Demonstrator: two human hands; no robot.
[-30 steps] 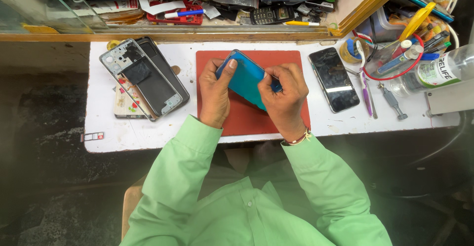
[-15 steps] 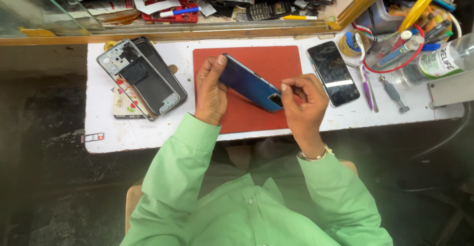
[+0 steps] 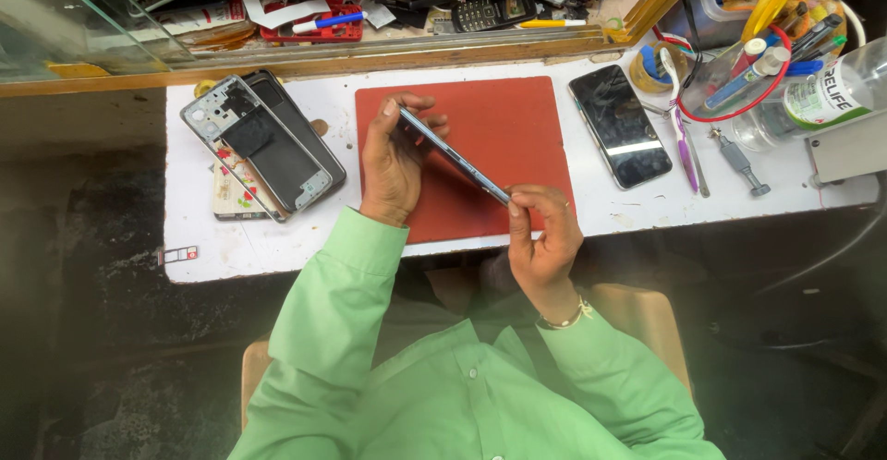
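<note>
Two bare hands reach up from green sleeves. The left hand (image 3: 393,160) sits toward 11 o'clock, wrist bent, fingers curled and thumb pressed in a grip. The right hand (image 3: 545,238) sits toward 5 o'clock of it, palm turned inward, thumb and fingertips pinched together at its top; a thin bracelet circles that wrist.

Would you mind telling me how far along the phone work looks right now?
Done: an opened phone frame lies stripped at the left. In hand: the left hand and right hand hold a phone edge-up over the red mat. Left: a dark phone lies untouched on the table.
</note>
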